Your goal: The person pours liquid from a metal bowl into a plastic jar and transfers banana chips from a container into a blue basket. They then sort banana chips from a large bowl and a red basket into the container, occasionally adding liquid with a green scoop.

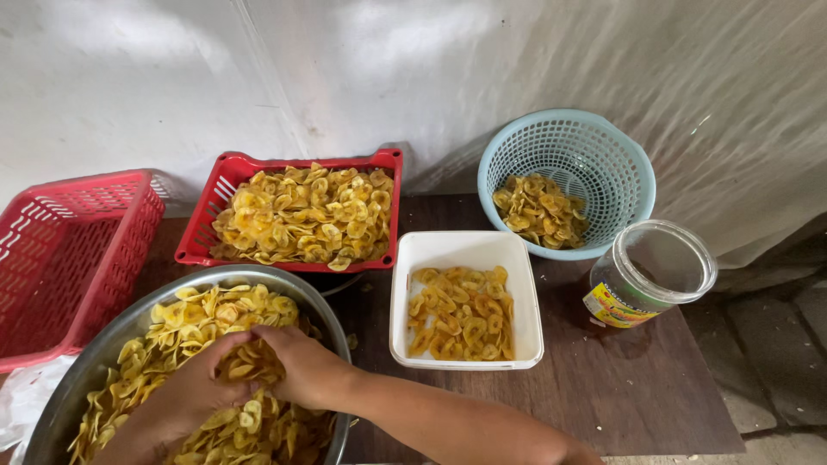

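Note:
Both my hands are down in a large metal bowl [82, 366] full of yellow banana chips [194, 314]. My left hand [200, 383] cups a bunch of chips from the left. My right hand [301, 366] presses against the same bunch from the right, fingers curled over it. The two hands touch at the fingertips. To the right of the bowl stands a white rectangular tub [461, 248] with a thin layer of chips.
A red tray [226, 172] heaped with chips sits behind the bowl. An empty red basket [73, 250] is at the left. A pale blue round basket [603, 146] with some chips and an open clear jar [655, 271] stand at the right on the dark wooden table [620, 379].

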